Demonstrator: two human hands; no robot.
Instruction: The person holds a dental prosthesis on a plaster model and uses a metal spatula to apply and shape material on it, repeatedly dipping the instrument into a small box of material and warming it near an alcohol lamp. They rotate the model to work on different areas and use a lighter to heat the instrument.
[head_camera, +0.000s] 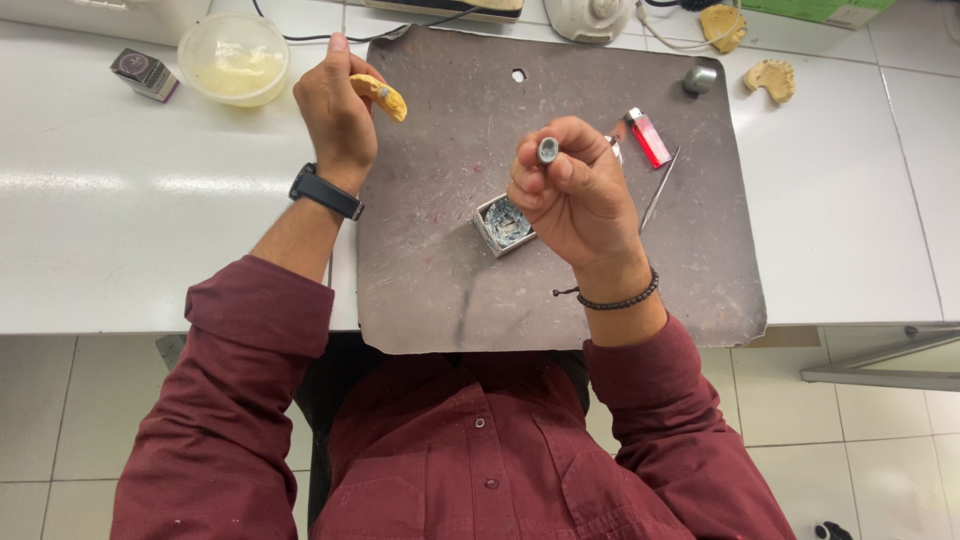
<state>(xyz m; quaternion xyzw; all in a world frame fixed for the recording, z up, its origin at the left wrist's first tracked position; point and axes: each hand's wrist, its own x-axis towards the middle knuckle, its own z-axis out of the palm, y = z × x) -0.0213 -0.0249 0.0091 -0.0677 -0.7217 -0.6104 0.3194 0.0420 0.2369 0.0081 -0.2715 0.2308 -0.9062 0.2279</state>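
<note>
Presently the left hand (335, 110) is closed around a yellow dental cast (380, 96), raised just past the left edge of the dark work mat (440, 290). The right hand (575, 190) is curled tight on a slim metal-handled instrument (548, 150), its grey butt end facing the camera, held above the mat's middle. Right beside that hand, on the mat, sits a small square tin (503, 225) of grey, waxy-looking material.

By the look of it, the step in hand is working the cast with the instrument between dips into the tin. A next move would call for bringing tool tip and cast together under the eyes, with a steady, light touch.

Toward the mat's far right lie a red and clear lighter (648, 136) and a thin metal probe (660, 190); a small grey cylinder (700, 79) stands at its far right corner. Off the mat's right side rest two more yellow casts (770, 78). Left of the mat stand a round, lidded translucent tub (234, 58) of pale contents and a small dark box (145, 74) with a pale label; its print is too small to read. A green package corner (820, 10) shows beyond the mat's far right.
</note>
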